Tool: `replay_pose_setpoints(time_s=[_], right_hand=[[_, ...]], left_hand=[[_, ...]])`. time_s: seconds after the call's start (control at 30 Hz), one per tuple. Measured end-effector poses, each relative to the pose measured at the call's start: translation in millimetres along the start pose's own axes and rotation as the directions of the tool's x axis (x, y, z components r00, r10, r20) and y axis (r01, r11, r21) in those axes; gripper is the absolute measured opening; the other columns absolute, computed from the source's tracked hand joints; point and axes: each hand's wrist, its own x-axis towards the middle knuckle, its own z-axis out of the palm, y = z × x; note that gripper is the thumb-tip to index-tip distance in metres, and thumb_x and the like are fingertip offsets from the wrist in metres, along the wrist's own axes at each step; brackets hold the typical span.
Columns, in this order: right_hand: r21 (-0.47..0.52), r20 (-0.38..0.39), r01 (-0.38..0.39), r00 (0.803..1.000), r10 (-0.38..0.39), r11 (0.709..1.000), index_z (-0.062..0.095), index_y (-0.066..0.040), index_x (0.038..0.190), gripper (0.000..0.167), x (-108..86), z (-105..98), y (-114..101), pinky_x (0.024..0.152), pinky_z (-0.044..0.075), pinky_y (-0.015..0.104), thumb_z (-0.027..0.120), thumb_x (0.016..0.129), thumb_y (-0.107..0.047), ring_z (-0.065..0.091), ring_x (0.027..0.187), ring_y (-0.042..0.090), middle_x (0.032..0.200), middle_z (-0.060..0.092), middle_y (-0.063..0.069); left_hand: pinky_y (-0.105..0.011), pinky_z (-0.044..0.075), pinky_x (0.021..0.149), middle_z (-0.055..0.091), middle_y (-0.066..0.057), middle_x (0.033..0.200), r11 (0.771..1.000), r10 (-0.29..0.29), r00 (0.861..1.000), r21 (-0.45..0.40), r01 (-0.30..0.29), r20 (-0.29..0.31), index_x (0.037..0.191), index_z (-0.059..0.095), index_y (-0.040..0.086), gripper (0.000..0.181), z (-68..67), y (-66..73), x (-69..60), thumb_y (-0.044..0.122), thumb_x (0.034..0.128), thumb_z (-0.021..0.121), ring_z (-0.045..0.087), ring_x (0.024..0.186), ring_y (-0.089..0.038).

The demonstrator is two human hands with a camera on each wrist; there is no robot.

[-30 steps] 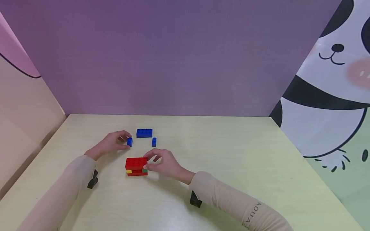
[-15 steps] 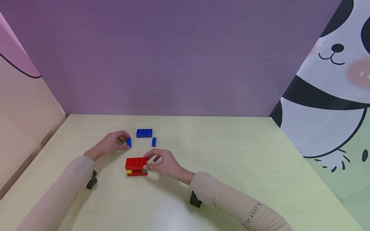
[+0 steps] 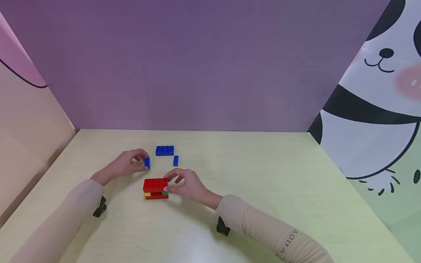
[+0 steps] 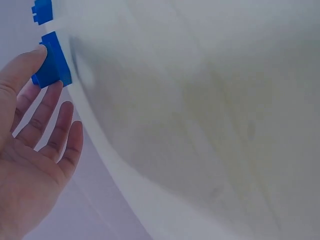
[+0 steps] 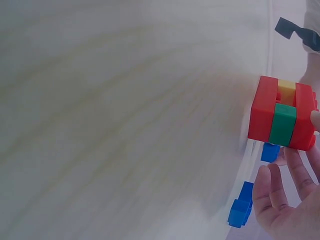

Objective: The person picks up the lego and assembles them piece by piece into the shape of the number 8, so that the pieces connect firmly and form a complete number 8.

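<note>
In the head view my left hand (image 3: 126,163) pinches a small blue brick (image 3: 147,163) over the left part of the table. The left wrist view shows this blue brick (image 4: 48,65) between thumb and fingertips. My right hand (image 3: 186,185) holds the right end of a brick stack (image 3: 155,185) standing nearer the front. The stack has a red brick on top and a red one below. Between them sit a yellow brick (image 5: 286,91) at one end and a green brick (image 5: 283,125) at the other, with a gap in the middle.
Behind the stack lie a larger blue brick (image 3: 165,151) and a second small blue brick (image 3: 175,160). The pale wooden table (image 3: 263,171) meets a purple wall (image 3: 197,65) at its back edge. Each wrist carries a black device (image 3: 223,226).
The left hand's small blue brick has turned slightly and moved a little toward the front. My left wrist and forearm have shifted left and nearer. The right hand stays on the stack.
</note>
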Motion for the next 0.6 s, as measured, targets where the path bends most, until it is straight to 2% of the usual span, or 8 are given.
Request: replay_pose_setpoints(time_s=[0.3, 0.6], right_hand=[[0.003, 0.000, -0.013, 1.000, 0.013, 1.000, 0.063, -0.012, 0.107, 0.029, -0.3, -0.2, -1.0, 0.074, 0.046, 0.019, 0.070, 0.080, -0.017, 0.057, 0.098, 0.022, 0.107, 0.065, 0.001], [0.005, -0.003, -0.002, 1.000, 0.002, 1.000, 0.063, -0.011, 0.106, 0.028, 0.2, 0.6, -0.5, 0.074, 0.047, 0.019, 0.070, 0.080, -0.017, 0.058, 0.099, 0.022, 0.106, 0.065, 0.002]], left_hand=[[-0.046, 0.048, 0.085, 0.061, -0.007, 0.105, 0.995, 0.090, 0.995, 0.053, -0.087, -0.043, 0.110, 0.056, 0.009, 0.037, -6.8, 13.3, -9.6, 0.022, 0.0796, 0.070, 0.055, 0.099, -0.026], [-0.047, 0.048, 0.081, 0.062, -0.004, 0.101, 0.988, 0.136, 0.989, 0.078, -0.131, -0.059, 0.107, 0.057, 0.009, 0.036, -13.9, 25.2, -21.2, 0.022, 0.0772, 0.073, 0.057, 0.098, -0.026]])
